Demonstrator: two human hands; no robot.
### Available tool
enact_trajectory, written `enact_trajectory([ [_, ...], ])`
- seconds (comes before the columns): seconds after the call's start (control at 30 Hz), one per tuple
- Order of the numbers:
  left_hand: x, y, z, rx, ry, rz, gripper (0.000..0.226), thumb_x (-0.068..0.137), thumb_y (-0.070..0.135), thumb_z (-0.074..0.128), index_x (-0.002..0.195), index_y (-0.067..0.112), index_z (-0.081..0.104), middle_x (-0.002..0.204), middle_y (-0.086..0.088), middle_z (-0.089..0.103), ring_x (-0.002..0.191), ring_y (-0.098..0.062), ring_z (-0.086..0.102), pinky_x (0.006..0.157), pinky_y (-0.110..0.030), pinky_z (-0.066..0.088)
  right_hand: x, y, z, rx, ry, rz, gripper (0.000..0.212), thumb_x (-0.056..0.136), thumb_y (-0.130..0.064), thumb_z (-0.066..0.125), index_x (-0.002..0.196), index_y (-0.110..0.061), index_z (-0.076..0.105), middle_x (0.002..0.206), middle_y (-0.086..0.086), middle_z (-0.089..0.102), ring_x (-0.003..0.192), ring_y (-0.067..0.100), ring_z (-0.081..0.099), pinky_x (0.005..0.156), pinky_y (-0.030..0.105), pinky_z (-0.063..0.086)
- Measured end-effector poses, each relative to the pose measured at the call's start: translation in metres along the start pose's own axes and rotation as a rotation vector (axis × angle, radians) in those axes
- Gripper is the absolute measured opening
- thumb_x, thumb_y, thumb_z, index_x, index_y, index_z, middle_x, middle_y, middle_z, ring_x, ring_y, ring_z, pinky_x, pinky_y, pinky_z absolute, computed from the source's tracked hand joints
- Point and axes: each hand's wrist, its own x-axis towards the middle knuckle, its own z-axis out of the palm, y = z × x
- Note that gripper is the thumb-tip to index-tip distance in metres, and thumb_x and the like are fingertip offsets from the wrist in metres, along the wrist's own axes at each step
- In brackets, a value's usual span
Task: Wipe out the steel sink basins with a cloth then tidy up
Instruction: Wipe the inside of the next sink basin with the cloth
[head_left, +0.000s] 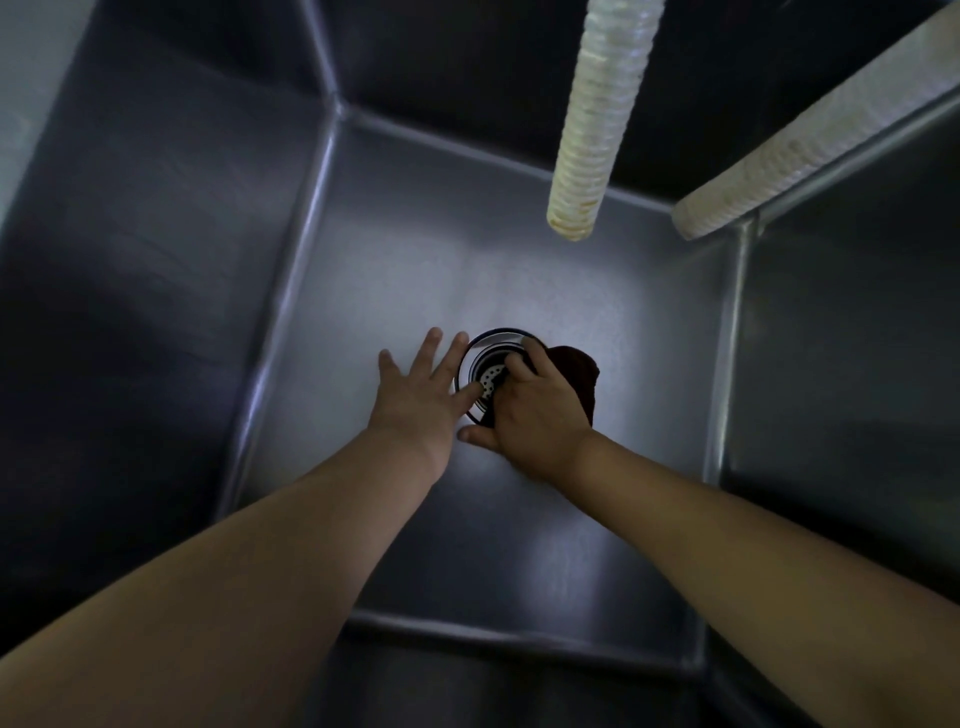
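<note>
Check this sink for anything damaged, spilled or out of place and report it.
Nothing stands out. The basin floor shows no spill or debris, and the drain strainer sits in its opening. The right hand holds the dark cloth at the drain; the left hand lies flat beside it. Two ribbed hoses hang above.

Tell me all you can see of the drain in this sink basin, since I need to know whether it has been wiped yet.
The drain is a round, shiny metal fitting set in the flat floor of the steel basin, near its middle. A bright ring rims it, and a perforated strainer lies inside. The left hand lies flat beside it, fingertips reaching over its left edge. The right hand covers its right side, gripping a dark cloth and reaching into the bowl. Whether it is already clean cannot be told.
</note>
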Motion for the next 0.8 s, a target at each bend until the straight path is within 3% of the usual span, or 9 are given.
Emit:
enact_trajectory([
  [0.1,0.001,-0.001,0.003,-0.017,0.01,0.001,0.1,0.082,0.041,0.065,0.148,0.035,-0.009,0.149,-0.009,-0.038,0.137,-0.035,-0.031,0.111,-0.064,0.009,0.004,0.003,0.004,0.143,0.049,0.05,0.074,0.093,-0.064,0.019,0.098,-0.014,0.073,0.095,0.002,0.071,0.117,0.019,0.044,0.117,0.038,0.002],
  [0.23,0.001,-0.001,0.005,-0.048,0.015,-0.009,0.105,0.079,0.031,0.07,0.147,0.036,-0.01,0.148,-0.008,-0.04,0.136,-0.034,-0.033,0.111,-0.064,0.005,0.003,0.006,0.01,0.284,0.099,0.087,0.063,0.094,-0.059,0.023,0.102,-0.02,0.072,0.098,-0.004,0.071,0.118,0.015,0.046,0.117,0.034,-0.002],
  [0.37,0.002,-0.001,0.005,-0.065,0.025,-0.012,0.109,0.078,0.029,0.072,0.147,0.035,-0.011,0.148,-0.008,-0.04,0.136,-0.034,-0.033,0.111,-0.064,0.005,0.001,0.0,0.011,0.28,0.16,0.076,0.057,0.097,-0.049,0.025,0.106,-0.013,0.069,0.101,0.002,0.069,0.109,0.02,0.053,0.115,0.039,0.015],
  [0.47,0.002,-0.001,0.004,-0.082,0.025,-0.013,0.108,0.077,0.025,0.073,0.148,0.035,-0.009,0.148,-0.007,-0.04,0.136,-0.034,-0.033,0.111,-0.065,0.004,0.0,-0.009,0.012,0.265,0.167,0.089,0.051,0.099,-0.045,0.031,0.106,-0.009,0.067,0.103,0.007,0.064,0.101,0.024,0.053,0.098,0.036,0.032],
  [0.6,0.003,-0.001,0.003,-0.091,0.022,-0.012,0.108,0.078,0.024,0.073,0.148,0.034,-0.008,0.148,-0.007,-0.04,0.136,-0.034,-0.034,0.111,-0.065,0.003,0.0,-0.01,0.01,0.292,0.204,0.111,0.046,0.098,-0.042,0.035,0.102,-0.009,0.067,0.1,0.006,0.062,0.096,0.023,0.053,0.086,0.035,0.037],
  [0.7,0.003,0.0,0.003,-0.106,0.011,-0.011,0.111,0.074,0.024,0.077,0.148,0.034,-0.006,0.148,-0.006,-0.04,0.136,-0.033,-0.034,0.111,-0.065,0.003,0.0,-0.001,0.009,0.329,0.175,0.034,0.044,0.101,-0.038,0.033,0.104,-0.011,0.067,0.099,0.005,0.063,0.094,0.022,0.052,0.088,0.035,0.033],
  [0.8,0.002,0.0,0.002,-0.128,0.02,-0.012,0.113,0.072,0.023,0.079,0.148,0.036,-0.002,0.148,-0.006,-0.039,0.137,-0.033,-0.033,0.111,-0.065,0.002,0.001,0.013,0.005,0.316,0.12,-0.056,0.047,0.102,-0.04,0.027,0.106,-0.014,0.066,0.099,0.002,0.065,0.099,0.02,0.051,0.1,0.031,0.026],
])
